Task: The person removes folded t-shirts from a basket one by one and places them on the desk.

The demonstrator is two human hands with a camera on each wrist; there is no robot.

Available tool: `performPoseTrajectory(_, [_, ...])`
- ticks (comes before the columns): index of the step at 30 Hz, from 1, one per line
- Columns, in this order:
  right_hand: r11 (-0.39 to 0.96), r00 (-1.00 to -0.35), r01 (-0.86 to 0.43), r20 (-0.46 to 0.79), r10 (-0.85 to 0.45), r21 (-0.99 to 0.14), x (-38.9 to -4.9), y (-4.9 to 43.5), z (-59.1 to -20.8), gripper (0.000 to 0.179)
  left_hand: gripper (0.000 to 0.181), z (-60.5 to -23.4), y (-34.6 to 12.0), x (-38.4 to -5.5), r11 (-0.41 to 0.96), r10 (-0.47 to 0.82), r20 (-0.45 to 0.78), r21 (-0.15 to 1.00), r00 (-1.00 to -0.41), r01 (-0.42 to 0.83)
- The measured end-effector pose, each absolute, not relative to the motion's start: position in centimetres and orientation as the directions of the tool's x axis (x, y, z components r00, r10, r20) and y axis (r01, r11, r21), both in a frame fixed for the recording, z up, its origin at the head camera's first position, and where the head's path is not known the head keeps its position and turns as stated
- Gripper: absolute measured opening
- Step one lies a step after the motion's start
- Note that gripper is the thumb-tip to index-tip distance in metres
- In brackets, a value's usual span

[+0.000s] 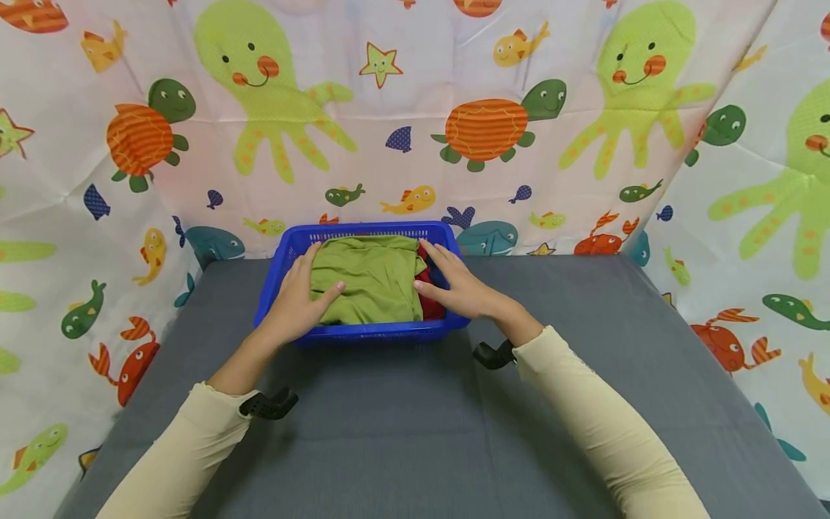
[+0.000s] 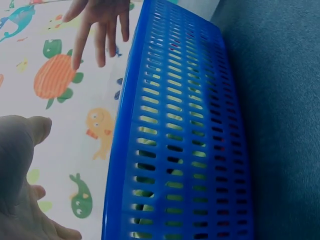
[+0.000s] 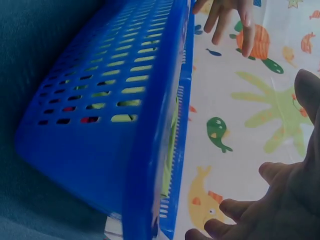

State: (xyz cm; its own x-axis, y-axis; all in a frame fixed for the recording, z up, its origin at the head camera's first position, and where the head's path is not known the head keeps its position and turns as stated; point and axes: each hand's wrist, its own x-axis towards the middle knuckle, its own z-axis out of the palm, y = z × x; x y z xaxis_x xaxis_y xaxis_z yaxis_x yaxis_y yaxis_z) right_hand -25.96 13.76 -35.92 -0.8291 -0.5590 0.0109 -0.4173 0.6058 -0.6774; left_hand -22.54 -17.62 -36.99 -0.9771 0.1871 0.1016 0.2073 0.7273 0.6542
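Note:
A blue plastic basket with slotted walls stands on the grey table. Inside lies a folded green cloth, with a dark red cloth showing along its right side. My left hand is over the basket's left end, fingers spread and pointing away. Over the right end reaches my right hand, its thumb near the edge of the green cloth. In the left wrist view the left hand is above the rim, holding nothing. The right wrist view shows the right hand with fingers extended and nothing in them.
The grey cloth-covered table spreads in front of the basket and to both sides. A white curtain printed with sea animals hangs behind and at both sides. Black straps sit at the wrists over cream sleeves.

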Motion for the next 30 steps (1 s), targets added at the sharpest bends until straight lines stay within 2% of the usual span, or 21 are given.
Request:
performPoseTrajectory(7, [0.502, -0.810, -0.272, -0.087, -0.580, -0.821, -27.0, 13.0, -35.1, 0.076, 0.082, -36.8, -18.1, -24.1, 0.656, 0.230, 0.031, 0.733, -0.973, 0.178])
performPoseTrajectory(14, [0.418, -0.798, -0.050, -0.215, -0.563, -0.907, -27.7, 11.8, -34.9, 0.075, 0.074, -36.8, -18.7, -25.0, 0.527, 0.181, -0.145, 0.849, -0.973, -0.028])
performPoseTrajectory(19, [0.371, -0.791, 0.104, -0.303, -0.532, -0.923, -27.9, 10.7, -35.3, 0.078, 0.072, -36.7, -19.1, -25.5, 0.415, 0.162, -0.218, 0.900, -0.962, -0.134])
performPoseTrajectory(23, [0.358, -0.795, 0.199, -0.364, -0.486, -0.912, -28.1, 10.1, -35.6, 0.080, 0.072, -36.8, -19.5, -25.9, 0.409, 0.149, -0.247, 0.897, -0.958, -0.168])
performPoseTrajectory(30, [0.353, -0.797, 0.256, -0.403, -0.450, -0.900, -28.4, 9.4, -36.1, 0.083, 0.075, -37.0, -20.1, -26.2, 0.355, 0.175, -0.345, 0.896, -0.922, -0.268])
